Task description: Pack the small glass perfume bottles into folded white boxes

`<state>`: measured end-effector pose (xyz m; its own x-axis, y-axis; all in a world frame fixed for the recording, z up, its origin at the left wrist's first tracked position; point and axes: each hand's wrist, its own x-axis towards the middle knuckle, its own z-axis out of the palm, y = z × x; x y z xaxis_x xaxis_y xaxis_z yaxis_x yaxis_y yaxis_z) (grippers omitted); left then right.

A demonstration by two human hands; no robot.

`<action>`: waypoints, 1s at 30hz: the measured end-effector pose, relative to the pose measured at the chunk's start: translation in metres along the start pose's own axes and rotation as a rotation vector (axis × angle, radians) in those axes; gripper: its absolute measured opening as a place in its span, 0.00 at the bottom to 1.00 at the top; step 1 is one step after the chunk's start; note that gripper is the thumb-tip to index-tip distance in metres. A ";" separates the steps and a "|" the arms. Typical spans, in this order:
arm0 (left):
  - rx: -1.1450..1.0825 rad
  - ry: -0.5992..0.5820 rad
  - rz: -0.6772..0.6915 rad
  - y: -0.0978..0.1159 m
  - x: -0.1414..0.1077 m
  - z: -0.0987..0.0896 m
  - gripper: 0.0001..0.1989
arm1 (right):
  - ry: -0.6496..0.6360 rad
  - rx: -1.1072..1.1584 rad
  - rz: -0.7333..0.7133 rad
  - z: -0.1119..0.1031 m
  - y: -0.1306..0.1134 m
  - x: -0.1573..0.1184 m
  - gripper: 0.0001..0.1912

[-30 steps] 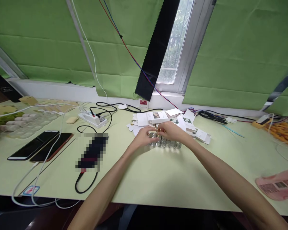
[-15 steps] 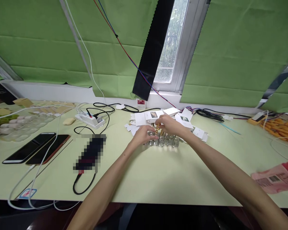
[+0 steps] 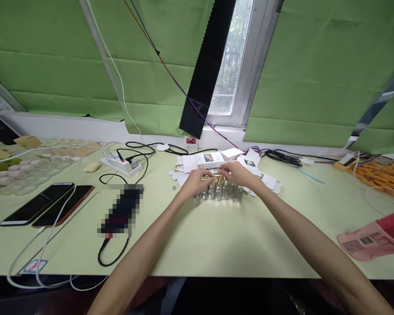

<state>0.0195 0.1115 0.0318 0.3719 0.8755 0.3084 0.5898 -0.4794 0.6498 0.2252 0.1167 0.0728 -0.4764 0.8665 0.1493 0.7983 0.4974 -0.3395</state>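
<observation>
Small clear glass bottles stand packed together in a block, and gold caps show at their tops. My left hand is at the block's left end, its fingers and thumb closed about a gold cap. From the other side my right hand reaches over the bottles, fingertips drawn together just above the gold pieces. Whatever those fingertips pinch is hidden. Behind the hands lie white printed cartons, flattened or loosely heaped.
To the left are phones with cables, a power strip, and an egg tray. A pink bottle with a red cap lies at the right, below orange pieces. Black cables run along the wall.
Both hands stay over the bottles. My right fingertips have lowered slightly and the gold piece between the hands has shifted. The whole view has moved a little.
</observation>
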 end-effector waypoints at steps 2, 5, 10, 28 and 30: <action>0.047 -0.007 -0.043 0.000 0.003 0.001 0.16 | -0.024 0.015 -0.001 -0.003 0.001 -0.006 0.15; 0.092 -0.004 -0.070 0.000 0.006 0.002 0.19 | -0.067 0.036 -0.005 -0.005 0.004 -0.012 0.13; 0.108 -0.100 0.049 0.008 0.009 0.005 0.20 | -0.118 0.041 -0.031 -0.003 0.008 -0.015 0.10; 0.306 -0.173 0.054 0.023 0.011 0.002 0.22 | -0.034 0.018 0.034 0.004 0.006 -0.019 0.04; 0.380 -0.199 0.073 0.029 0.013 0.007 0.21 | -0.028 0.003 0.043 0.004 0.004 -0.020 0.04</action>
<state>0.0465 0.1081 0.0497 0.5312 0.8280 0.1798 0.7650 -0.5599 0.3183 0.2362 0.1014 0.0653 -0.4519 0.8855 0.1084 0.8172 0.4596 -0.3479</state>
